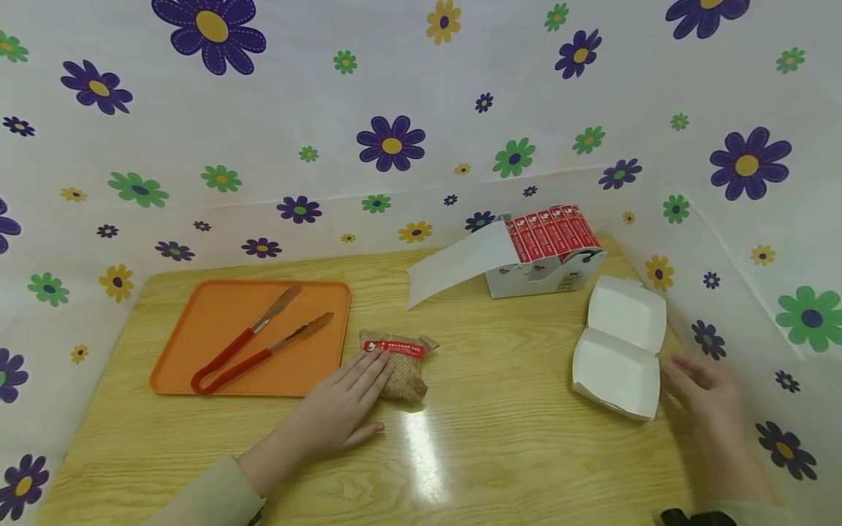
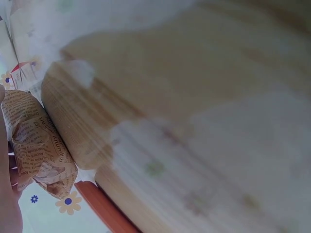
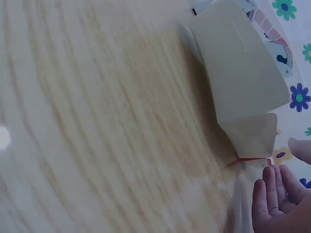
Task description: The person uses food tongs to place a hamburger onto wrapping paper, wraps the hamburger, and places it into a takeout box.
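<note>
My left hand (image 1: 345, 402) rests on a small food parcel wrapped in brown printed paper (image 1: 404, 376). Its fairly straight fingers touch the red label strip (image 1: 413, 350) across the parcel's top. In the left wrist view the same wrapped parcel (image 2: 36, 143) shows crumpled paper, with part of the hand at the left edge. Beside the right edge of an opened white clamshell food box (image 1: 621, 372) is my right hand (image 1: 713, 402), its fingers loosely bent and nothing held. Whether it touches the box (image 3: 238, 63) is hard to tell.
An orange tray (image 1: 174, 358) on the left holds red-handled tongs (image 1: 226, 351). Toward the back right stands a white dispenser (image 1: 536, 277) of red printed labels (image 1: 552, 232), a white strip (image 1: 460, 263) sloping from its left side. Flower-patterned cloth (image 1: 408, 80) surrounds the wooden table (image 1: 500, 438).
</note>
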Demonstrator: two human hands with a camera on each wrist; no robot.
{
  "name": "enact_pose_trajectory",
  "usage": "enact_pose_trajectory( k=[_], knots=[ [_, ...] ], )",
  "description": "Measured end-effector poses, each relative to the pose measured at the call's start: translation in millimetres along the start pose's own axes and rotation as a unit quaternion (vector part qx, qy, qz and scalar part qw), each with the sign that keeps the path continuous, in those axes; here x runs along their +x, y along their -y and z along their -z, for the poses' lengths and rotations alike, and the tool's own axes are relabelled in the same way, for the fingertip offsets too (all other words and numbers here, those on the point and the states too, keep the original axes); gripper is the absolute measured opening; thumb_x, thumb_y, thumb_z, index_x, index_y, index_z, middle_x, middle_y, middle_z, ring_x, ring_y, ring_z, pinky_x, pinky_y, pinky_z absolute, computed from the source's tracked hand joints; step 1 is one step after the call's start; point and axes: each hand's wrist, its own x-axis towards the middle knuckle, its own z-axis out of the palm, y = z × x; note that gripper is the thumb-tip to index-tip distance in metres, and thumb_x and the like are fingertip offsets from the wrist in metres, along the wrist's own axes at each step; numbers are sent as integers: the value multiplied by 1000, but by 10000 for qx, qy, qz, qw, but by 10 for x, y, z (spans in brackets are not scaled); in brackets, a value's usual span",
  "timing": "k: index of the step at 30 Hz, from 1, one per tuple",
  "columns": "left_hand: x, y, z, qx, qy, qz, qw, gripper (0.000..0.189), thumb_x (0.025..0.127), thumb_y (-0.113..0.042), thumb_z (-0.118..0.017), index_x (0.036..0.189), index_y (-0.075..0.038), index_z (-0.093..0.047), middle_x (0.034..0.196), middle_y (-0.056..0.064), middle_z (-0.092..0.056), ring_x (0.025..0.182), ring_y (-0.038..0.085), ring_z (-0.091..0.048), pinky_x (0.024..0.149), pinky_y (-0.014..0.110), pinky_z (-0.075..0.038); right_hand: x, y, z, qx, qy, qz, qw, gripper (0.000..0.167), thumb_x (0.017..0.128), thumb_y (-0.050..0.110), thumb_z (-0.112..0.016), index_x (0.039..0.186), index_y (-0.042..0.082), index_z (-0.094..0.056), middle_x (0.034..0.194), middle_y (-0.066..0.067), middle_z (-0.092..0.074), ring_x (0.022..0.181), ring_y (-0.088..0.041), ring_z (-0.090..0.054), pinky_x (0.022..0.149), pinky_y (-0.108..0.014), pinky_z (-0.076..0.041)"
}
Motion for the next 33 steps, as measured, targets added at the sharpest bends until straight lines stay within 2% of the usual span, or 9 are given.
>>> enact_pose_trajectory(
  k=[5, 9, 12, 15, 20, 24, 27, 31, 33],
  knots=[
    [7, 5, 1, 43, -29, -2, 10000, 90, 97, -59, -64, 159, 3, -43, 168, 20, -42, 156, 35, -43, 138, 38, -1, 42, 27, -32, -912, -42, -435, 9949, 9, 100, 37, -75, 99, 44, -70, 86, 39, -61, 85, 18, -55, 73, -2, -49],
    [12, 6, 12, 67, 20, 18, 10000, 90, 98, -59, -63, 159, 3, -43, 168, 20, -42, 155, 35, -44, 138, 41, -11, 75, 69, -64, -1276, -191, -779, 9886, 8, 99, 40, -75, 105, 38, -71, 81, 39, -57, 82, 17, -54, 72, -2, -48],
    [23, 5, 24, 69, 63, 26, 10000, 90, 98, -60, -63, 159, 3, -43, 167, 21, -43, 155, 35, -45, 133, 45, -29, 97, 81, -73, -1525, -155, -751, 9853, 38, 101, 37, -73, 132, 16, -70, 80, 38, -56, 77, 18, -56, 70, -3, -50],
    [31, 5, 32, 67, 102, 41, 9999, 90, 98, -61, -62, 159, 3, -42, 167, 22, -43, 154, 36, -45, 127, 47, -40, 134, 80, -83, -1898, -167, -756, 9788, 66, 102, 38, -70, 151, -4, -53, 84, 36, -54, 80, 18, -53, 69, -2, -48],
    [26, 18, 14, 57, 1, 20, 10000, 90, 98, -61, -62, 160, 2, -43, 167, 20, -43, 155, 35, -45, 127, 47, -40, 170, 95, -95, -1966, -294, -857, 9763, 69, 104, 35, -67, 154, -9, -47, 90, 30, -54, 76, 18, -51, 68, -4, -50],
    [29, 40, -2, -175, -218, -18, 9996, 90, 95, -56, -67, 160, 2, -43, 168, 20, -42, 155, 35, -44, 125, 49, -42, 124, 158, -77, -2200, -383, -793, 9715, 69, 106, 39, -63, 154, -7, -48, 112, 7, -68, 76, 17, -50, 68, -5, -48],
    [28, 56, -9, -366, -322, -28, 9988, 90, 95, -53, -69, 159, 3, -43, 168, 21, -42, 155, 37, -44, 124, 50, -43, 66, 232, -45, -2355, -503, -796, 9673, 70, 106, 44, -59, 156, -4, -47, 134, -7, -62, 77, 16, -49, 68, -6, -46],
    [21, 67, -11, -449, -389, -43, 9982, 88, 94, -50, -70, 158, 4, -44, 166, 22, -43, 153, 37, -46, 124, 49, -45, -22, 366, 2, -2053, -787, -878, 9716, 67, 105, 45, -62, 157, 4, -49, 111, 17, -61, 77, 13, -51, 68, -8, -48],
    [17, 65, -10, -462, -370, -20, 9982, 88, 95, -49, -71, 158, 5, -43, 167, 22, -43, 153, 37, -46, 124, 48, -45, -65, 443, 15, -1716, -958, -852, 9768, 51, 104, 43, -65, 148, 19, -62, 97, 31, -52, 76, 12, -54, 72, -8, -48]
  ],
)
